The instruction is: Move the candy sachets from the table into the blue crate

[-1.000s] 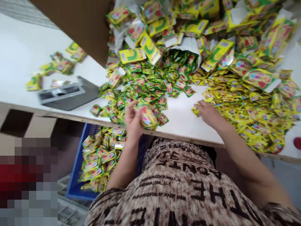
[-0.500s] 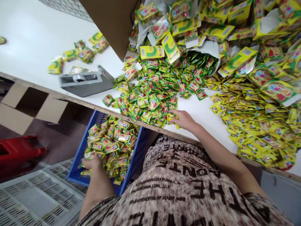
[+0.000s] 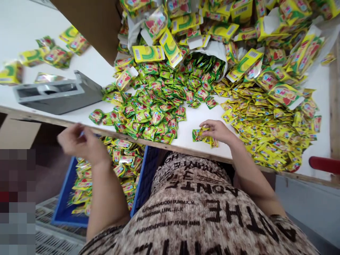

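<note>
My right hand [image 3: 219, 131] is low over the white table, its fingers bent round a few small green and yellow sachets [image 3: 205, 136] that touch the tabletop. My left hand [image 3: 81, 144] is raised over the table's front edge, fingers curled; motion smears them and I see nothing held. Left of my right hand spreads a heap of green sachets [image 3: 156, 109], and right of it a heap of yellow sachets [image 3: 265, 127]. Below my left hand stands a blue crate [image 3: 62, 210] filled with larger yellow-green packets [image 3: 124, 159], partly hidden by my forearm.
A grey tape dispenser [image 3: 63, 99] sits near the left edge, with several small boxes and packets [image 3: 57, 56] behind it. A brown cardboard panel [image 3: 90, 24] and piled yellow boxes [image 3: 186, 24] fill the back. A red handle [image 3: 324, 165] juts in at right.
My left hand has risen out of the blue crate to the table edge. My right hand has moved right, away from the green heap, with sachets at its fingers. The view has shifted right.
</note>
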A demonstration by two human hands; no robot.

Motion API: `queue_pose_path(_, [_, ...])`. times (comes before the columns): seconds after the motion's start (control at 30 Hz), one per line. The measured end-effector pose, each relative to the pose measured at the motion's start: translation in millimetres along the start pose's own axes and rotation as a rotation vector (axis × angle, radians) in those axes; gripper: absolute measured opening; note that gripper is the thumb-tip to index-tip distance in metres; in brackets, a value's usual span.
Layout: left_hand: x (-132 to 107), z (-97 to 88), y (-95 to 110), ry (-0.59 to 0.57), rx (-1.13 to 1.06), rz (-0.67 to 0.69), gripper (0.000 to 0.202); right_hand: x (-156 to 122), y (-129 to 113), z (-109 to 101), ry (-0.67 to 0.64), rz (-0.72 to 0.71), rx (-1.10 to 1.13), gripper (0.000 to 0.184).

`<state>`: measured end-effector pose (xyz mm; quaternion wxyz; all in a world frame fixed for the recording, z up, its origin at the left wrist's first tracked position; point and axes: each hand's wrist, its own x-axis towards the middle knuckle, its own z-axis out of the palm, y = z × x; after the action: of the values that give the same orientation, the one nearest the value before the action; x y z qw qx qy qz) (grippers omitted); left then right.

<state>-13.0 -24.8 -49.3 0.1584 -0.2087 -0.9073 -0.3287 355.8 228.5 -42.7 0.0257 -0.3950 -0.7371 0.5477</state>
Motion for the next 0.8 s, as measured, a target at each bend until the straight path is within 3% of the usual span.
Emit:
queue_pose_path(0.03, [0, 9.1, 24, 0.034, -0.13, 0.106, 0.02, 3, -3, 5, -0.04, 0.019, -0.131, 0.038])
queue_pose_path(0.1, [-12, 24.9, 70, -0.029, -0.335, 0.293, 0.013, 6, -7, 16, -0.067, 0.039, -0.384, 0.037])
queue_pose_path(0.2, [-54, 42.2, 129, -0.382, -0.586, 0.295, 0.017, 5, -7, 24, -0.044, -0.037, -0.562, 0.028])
queue_pose_path(0.33, [-121, 58.4, 174, -1.002, -0.788, 0.14, 0.027, -2, 5, 23, 0.102, -0.144, -0.368, 0.02])
queue_pose_path(0.43, [-152, 72.2, 187, -1.253, -0.821, 0.025, 0.036, -4, 15, 22, 0.195, -0.082, 0.038, 0.022])
queue_pose_path(0.5, [-159, 81.0, 192, -1.288, -0.892, -0.053, 0.033, -5, 19, 21, 0.225, -0.08, 0.221, 0.03])
queue_pose_path(0.57, [-156, 87.5, 199, -1.292, -0.922, -0.031, 0.031, -8, 19, 16, 0.225, -0.08, 0.231, 0.029])
queue_pose_path(0.7, [-118, 99.9, 226, -1.48, -0.797, 0.375, 0.032, -23, 18, 1, 0.208, -0.09, 0.099, 0.023])
queue_pose_path(0.73, [-101, 105.6, 236, -1.463, -0.77, 0.456, 0.03, -27, 19, -2, 0.229, -0.09, 0.089, 0.024])
queue_pose_path(0.77, [-82, 112.8, 245, -1.368, -0.741, 0.505, 0.028, -31, 21, -5, 0.261, -0.078, 0.093, 0.025])
queue_pose_path(0.8, [-60, 121.4, 254, -1.197, -0.692, 0.533, 0.026, -34, 24, -6, 0.298, -0.054, 0.118, 0.026])
